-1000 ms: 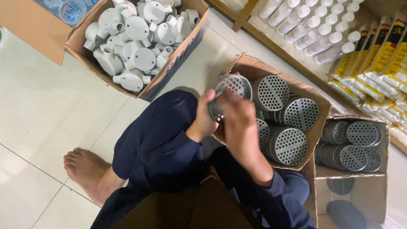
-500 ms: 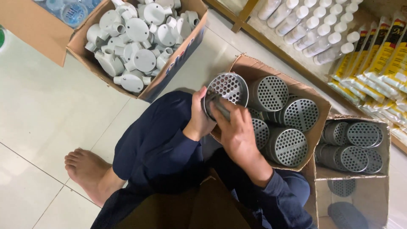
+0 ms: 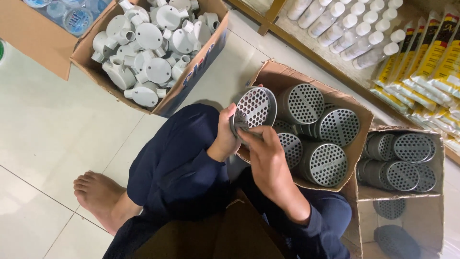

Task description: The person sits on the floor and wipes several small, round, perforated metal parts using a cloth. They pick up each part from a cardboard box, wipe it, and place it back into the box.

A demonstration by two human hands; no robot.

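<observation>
The perforated metal strainer [image 3: 254, 108] sits face-up between both hands, left hand [image 3: 226, 134] gripping its edge, right hand [image 3: 268, 156] holding from below, box of strainers [image 3: 354, 180] just beyond.

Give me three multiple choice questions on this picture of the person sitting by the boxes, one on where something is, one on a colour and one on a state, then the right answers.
1. Where is the cardboard box of white round plastic junction fittings?
A. Upper left, beyond the person's knee
B. On the shelf with the bottles
C. Under the person's foot

2. What colour are the person's trousers?
A. Red
B. Dark navy
C. White

3. What state is the round perforated grey metal disc in?
A. Lying flat on the tiled floor
B. Stacked in the box
C. Held up between both hands

Answers:
1 A: the box stands on the floor at the upper left.
2 B: the cloth over the knee is dark blue.
3 C: the left hand has it in its grip at the edge and the right hand touches it from below, above the open cardboard box of perforated cylinders.
</observation>
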